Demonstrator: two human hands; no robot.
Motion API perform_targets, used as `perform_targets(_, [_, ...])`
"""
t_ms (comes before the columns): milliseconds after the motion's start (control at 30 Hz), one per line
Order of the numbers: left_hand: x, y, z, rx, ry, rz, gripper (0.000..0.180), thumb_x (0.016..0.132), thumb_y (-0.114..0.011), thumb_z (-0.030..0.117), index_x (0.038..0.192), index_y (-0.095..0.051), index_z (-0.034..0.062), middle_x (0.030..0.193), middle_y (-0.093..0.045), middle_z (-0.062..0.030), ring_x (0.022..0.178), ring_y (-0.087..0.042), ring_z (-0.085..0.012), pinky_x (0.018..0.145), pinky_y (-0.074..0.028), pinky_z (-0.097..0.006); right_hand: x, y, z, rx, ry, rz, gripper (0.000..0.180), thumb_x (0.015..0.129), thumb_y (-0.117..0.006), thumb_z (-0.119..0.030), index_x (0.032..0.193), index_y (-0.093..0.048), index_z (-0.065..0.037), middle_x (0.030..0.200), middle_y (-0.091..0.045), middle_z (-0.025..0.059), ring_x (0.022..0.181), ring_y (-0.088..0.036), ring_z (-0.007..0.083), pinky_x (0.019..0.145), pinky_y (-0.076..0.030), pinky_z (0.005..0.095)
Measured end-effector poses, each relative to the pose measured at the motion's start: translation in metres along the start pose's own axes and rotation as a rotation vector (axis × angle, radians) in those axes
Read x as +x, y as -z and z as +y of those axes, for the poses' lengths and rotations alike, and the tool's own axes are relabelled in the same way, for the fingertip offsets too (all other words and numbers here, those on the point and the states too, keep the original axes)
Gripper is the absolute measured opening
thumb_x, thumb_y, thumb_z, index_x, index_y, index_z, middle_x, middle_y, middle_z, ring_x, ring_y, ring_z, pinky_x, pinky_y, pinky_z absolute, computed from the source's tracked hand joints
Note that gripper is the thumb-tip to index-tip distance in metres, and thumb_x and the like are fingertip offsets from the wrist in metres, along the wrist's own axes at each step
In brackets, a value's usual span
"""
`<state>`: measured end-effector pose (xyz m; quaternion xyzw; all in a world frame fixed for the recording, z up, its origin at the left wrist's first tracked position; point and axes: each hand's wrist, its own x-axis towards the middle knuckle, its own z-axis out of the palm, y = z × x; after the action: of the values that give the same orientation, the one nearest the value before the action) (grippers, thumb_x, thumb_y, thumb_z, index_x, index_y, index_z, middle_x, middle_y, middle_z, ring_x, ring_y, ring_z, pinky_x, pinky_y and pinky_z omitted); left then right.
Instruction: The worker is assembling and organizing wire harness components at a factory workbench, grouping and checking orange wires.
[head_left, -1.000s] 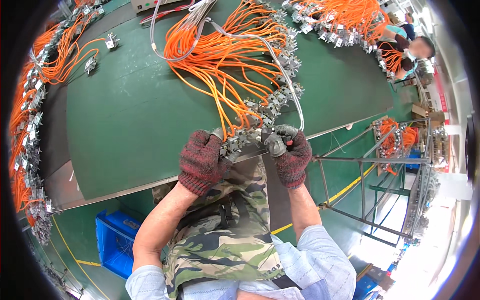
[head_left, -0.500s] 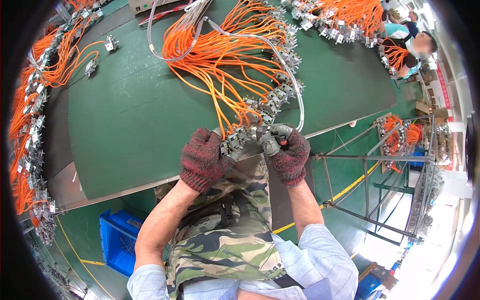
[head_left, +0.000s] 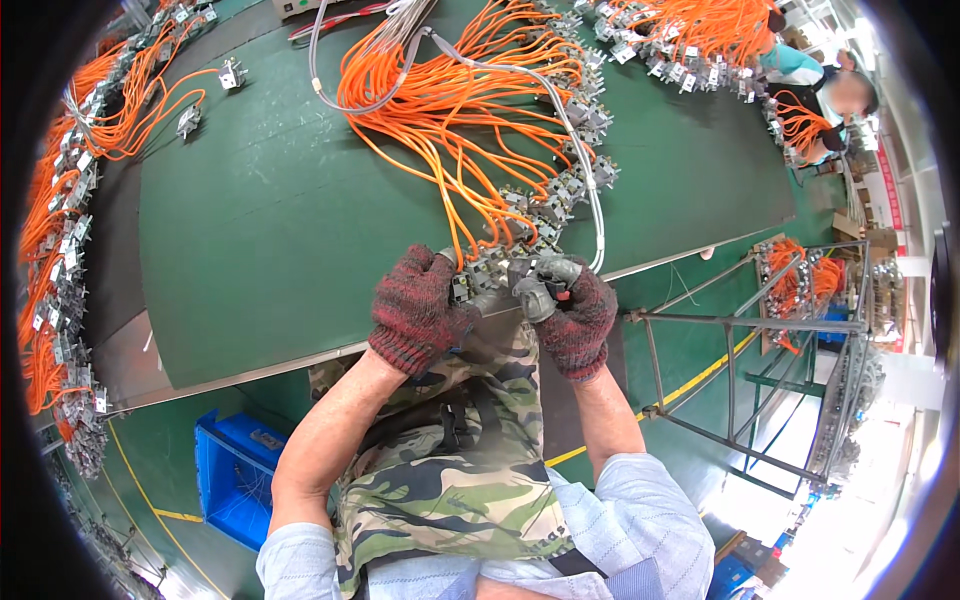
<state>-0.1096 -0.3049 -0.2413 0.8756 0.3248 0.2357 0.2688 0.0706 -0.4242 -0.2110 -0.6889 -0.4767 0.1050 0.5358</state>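
My left hand (head_left: 422, 308), in a dark red and grey knitted glove, is at the table's near edge. Its fingers are closed on a small metal connector block (head_left: 461, 288) at the end of an orange cable. Close on its right, my right hand (head_left: 572, 308) wears a matching glove with grey fingertips. It is closed round a small dark tool with a red part (head_left: 562, 296), mostly hidden by the fingers. Several orange cables (head_left: 440, 180) fan across the table, their ends carrying a row of metal connectors (head_left: 556, 205). A grey-white cord (head_left: 580, 150) runs down beside my right hand.
The green-topped table (head_left: 250, 250) spans the front. More orange cable bundles (head_left: 50, 260) line the left. A blue crate (head_left: 240, 480) stands on the floor at lower left. A metal frame rack (head_left: 750, 322) is at right. A co-worker (head_left: 815, 90) is at far right.
The table and cables appear slightly lower and to the right in view. Both hands stay together at the connector row, and the left hand has turned a little over the connectors.
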Motion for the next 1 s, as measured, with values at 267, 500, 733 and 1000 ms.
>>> perform_targets(267, [0.003, -0.008, -0.001, -0.048, 0.07, 0.0, 0.057, 0.062, -0.091, 0.032, 0.107, -0.069, 0.0058, 0.1, -0.062, -0.0171, 0.087, -0.066, -0.0402, 0.072, -0.055, -0.052, -0.005, 0.005, -0.017, 0.041, -0.1, -0.067, 0.026, 0.089, -0.086, -0.011, 0.112, -0.075, -0.003, 0.093, -0.077, 0.0065, 0.083, -0.074, 0.015, 0.076, -0.06, 0.0323])
perform_targets(500, [0.002, -0.009, 0.0, -0.06, 0.034, 0.067, 0.052, 0.06, -0.092, 0.03, 0.102, -0.069, 0.0071, 0.093, -0.06, -0.0152, 0.08, -0.065, -0.0394, 0.066, -0.054, -0.051, -0.002, -0.007, -0.024, -0.138, -0.003, -0.083, 0.026, 0.087, -0.087, -0.022, 0.108, -0.079, -0.01, 0.084, -0.075, 0.0103, 0.072, -0.075, 0.0283, 0.066, -0.058, 0.0388])
perform_targets(733, [-0.001, -0.01, -0.004, -0.047, -0.023, 0.153, 0.05, 0.061, -0.094, 0.024, 0.101, -0.071, 0.006, 0.088, -0.06, -0.0144, 0.075, -0.065, -0.0372, 0.064, -0.053, -0.047, 0.0, -0.002, -0.038, -0.286, -0.029, -0.19, 0.023, 0.087, -0.086, -0.022, 0.107, -0.078, -0.012, 0.084, -0.076, 0.0108, 0.072, -0.076, 0.03, 0.065, -0.058, 0.0399])
perform_targets(1000, [0.006, -0.01, 0.004, -0.039, 0.024, 0.112, 0.047, 0.06, -0.092, 0.028, 0.098, -0.072, 0.0072, 0.092, -0.063, -0.0148, 0.079, -0.066, -0.0374, 0.066, -0.054, -0.049, 0.003, -0.007, -0.018, -0.074, -0.092, -0.095, 0.025, 0.089, -0.083, -0.018, 0.109, -0.076, -0.004, 0.082, -0.076, 0.0116, 0.07, -0.074, 0.0189, 0.063, -0.057, 0.0357])
